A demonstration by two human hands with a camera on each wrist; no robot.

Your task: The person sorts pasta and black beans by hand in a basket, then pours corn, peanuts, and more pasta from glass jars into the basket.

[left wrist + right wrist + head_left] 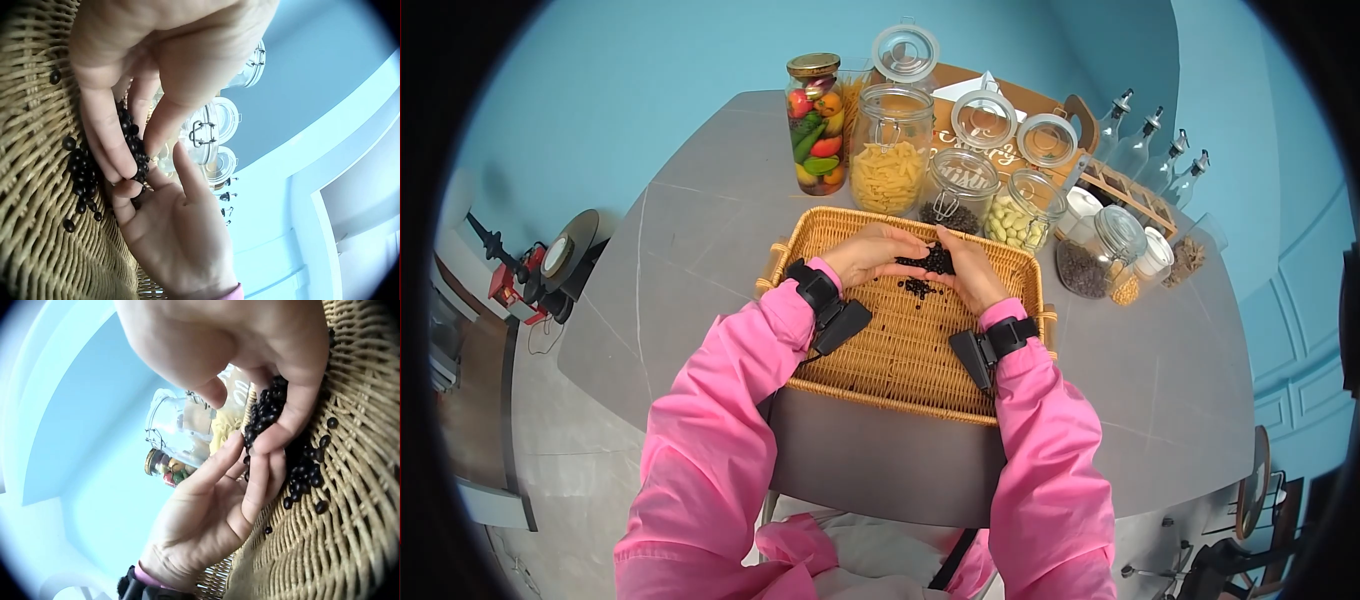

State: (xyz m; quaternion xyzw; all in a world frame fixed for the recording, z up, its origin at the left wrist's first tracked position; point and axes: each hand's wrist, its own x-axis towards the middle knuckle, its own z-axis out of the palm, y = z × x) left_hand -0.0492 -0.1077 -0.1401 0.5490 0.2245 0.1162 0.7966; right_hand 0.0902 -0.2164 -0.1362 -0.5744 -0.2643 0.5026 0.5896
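While left hand [868, 254] and right hand [970, 272] meet at frame's upper centre, curled fingers cup black beans [938, 260]; more beans lie below on wicker basket [880, 350]; pasta jar [890, 165] just behind.

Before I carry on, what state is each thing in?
Left hand, curled round black beans
Right hand, curled round black beans
Black beans, some held, some loose
Basket, upright, holding loose beans
Pasta jar, lid open
Vegetable jar, lid on
Middle jar, lid open
Pale bean jar, lid open
Bottles, upright, stoppers in
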